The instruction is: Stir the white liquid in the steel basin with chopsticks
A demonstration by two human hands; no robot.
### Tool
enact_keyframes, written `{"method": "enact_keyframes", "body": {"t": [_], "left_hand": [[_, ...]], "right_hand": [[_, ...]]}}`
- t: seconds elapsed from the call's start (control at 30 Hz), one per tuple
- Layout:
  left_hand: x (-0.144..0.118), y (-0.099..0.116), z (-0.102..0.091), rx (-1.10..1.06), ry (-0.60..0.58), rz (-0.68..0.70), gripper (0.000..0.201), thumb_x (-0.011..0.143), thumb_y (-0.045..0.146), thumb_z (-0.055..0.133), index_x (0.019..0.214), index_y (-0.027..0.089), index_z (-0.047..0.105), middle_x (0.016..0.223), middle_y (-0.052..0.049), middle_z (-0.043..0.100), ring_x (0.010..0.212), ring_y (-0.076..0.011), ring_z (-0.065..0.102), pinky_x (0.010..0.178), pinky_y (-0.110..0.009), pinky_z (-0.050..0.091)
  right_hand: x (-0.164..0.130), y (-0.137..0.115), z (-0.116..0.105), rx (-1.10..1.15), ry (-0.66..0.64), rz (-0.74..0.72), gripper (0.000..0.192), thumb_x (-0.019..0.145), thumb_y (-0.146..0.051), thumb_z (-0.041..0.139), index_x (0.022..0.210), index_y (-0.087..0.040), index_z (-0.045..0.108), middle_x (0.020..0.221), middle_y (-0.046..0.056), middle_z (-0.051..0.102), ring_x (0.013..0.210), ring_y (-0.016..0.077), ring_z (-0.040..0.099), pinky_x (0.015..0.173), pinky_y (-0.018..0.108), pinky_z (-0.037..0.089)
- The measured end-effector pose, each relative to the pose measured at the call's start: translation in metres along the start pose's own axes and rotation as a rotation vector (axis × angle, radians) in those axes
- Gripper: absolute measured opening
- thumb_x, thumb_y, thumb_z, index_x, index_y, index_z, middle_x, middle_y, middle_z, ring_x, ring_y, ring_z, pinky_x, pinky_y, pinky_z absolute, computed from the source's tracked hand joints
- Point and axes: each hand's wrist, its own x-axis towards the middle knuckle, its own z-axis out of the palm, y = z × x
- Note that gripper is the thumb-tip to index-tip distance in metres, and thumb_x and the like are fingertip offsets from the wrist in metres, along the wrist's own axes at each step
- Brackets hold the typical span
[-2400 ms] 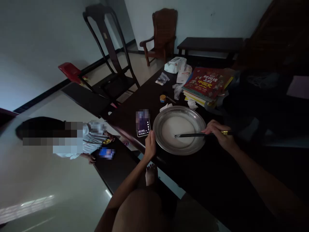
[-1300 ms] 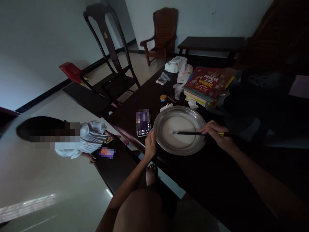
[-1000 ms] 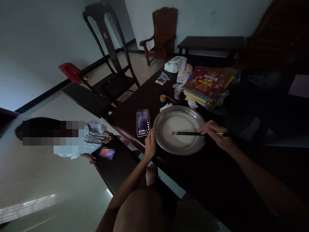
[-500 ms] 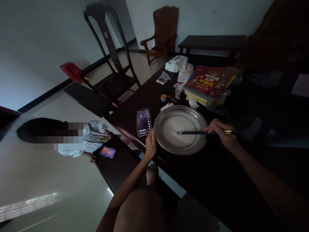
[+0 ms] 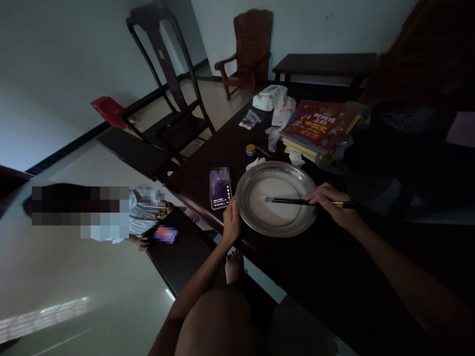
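Observation:
A round metal plate (image 5: 306,223) with a white liquid in it sits on the dark wooden table (image 5: 326,277). My left hand (image 5: 231,223) grips the plate's near-left rim. My right hand (image 5: 331,203) holds a pair of dark chopsticks (image 5: 291,201) nearly level, with the tips in the white liquid left of the plate's middle. A lit phone (image 5: 220,191) lies just left of the plate, beside my left hand.
A stack of books (image 5: 318,127), tissue packs (image 5: 269,97), crumpled wrappers and a small round tin (image 5: 251,149) lie beyond the plate. A dark chair (image 5: 166,89) stands left of the table. A small person (image 5: 111,212) sits on a low bench (image 5: 178,257) at left.
The chopstick tips have swept back and forth across the white liquid, ending left of the middle. My left hand has stayed on the rim.

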Motion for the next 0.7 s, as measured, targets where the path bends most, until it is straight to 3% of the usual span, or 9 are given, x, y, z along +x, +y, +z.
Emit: {"method": "enact_keyframes", "body": {"t": [0.1,0.27,0.43,0.6,0.7], "left_hand": [[0.0000,0.0007,-0.0003,-0.001,-0.011,0.007,0.060,0.097,0.059,0.032,0.124,0.014,0.062,0.124,-0.012,0.068,0.119,-0.0246,0.061,0.105,-0.039,0.043],[0.0001,0.0021,0.0000,0.006,-0.008,-0.011,0.064,0.096,0.063,0.031,0.123,0.014,0.062,0.126,-0.012,0.067,0.121,-0.0242,0.060,0.107,-0.038,0.042],[0.0000,0.0026,0.0000,0.003,-0.011,-0.008,0.065,0.095,0.065,0.032,0.123,0.014,0.062,0.125,-0.012,0.068,0.120,-0.0243,0.060,0.106,-0.037,0.043],[-0.0005,0.0014,0.0004,0.005,0.003,-0.007,0.064,0.095,0.063,0.033,0.124,0.014,0.062,0.126,-0.012,0.067,0.122,-0.0242,0.059,0.106,-0.037,0.043],[-0.0006,0.0000,0.0004,0.004,0.000,-0.006,0.063,0.096,0.061,0.032,0.125,0.014,0.061,0.127,-0.012,0.067,0.122,-0.0245,0.059,0.107,-0.038,0.042]], "right_hand": [[0.0002,0.0000,-0.0009,0.035,0.058,0.020,0.033,0.097,-0.038,0.052,0.072,-0.026,0.070,0.079,0.003,0.073,0.080,0.0214,0.064,0.077,0.039,0.050],[0.0008,0.0003,0.0003,0.028,-0.010,0.014,0.031,0.096,-0.040,0.053,0.074,-0.028,0.072,0.079,0.003,0.074,0.084,0.0227,0.065,0.079,0.041,0.051],[-0.0001,0.0008,-0.0012,0.043,0.080,0.044,0.035,0.096,-0.040,0.052,0.070,-0.027,0.071,0.077,0.004,0.073,0.079,0.0229,0.063,0.076,0.042,0.050],[-0.0007,-0.0004,-0.0002,0.046,-0.010,0.040,0.031,0.095,-0.040,0.053,0.074,-0.028,0.072,0.079,0.003,0.073,0.083,0.0230,0.065,0.078,0.041,0.051],[-0.0003,0.0000,0.0000,0.017,0.046,0.029,0.031,0.095,-0.040,0.053,0.073,-0.028,0.072,0.079,0.003,0.073,0.082,0.0227,0.063,0.078,0.041,0.050]]}}
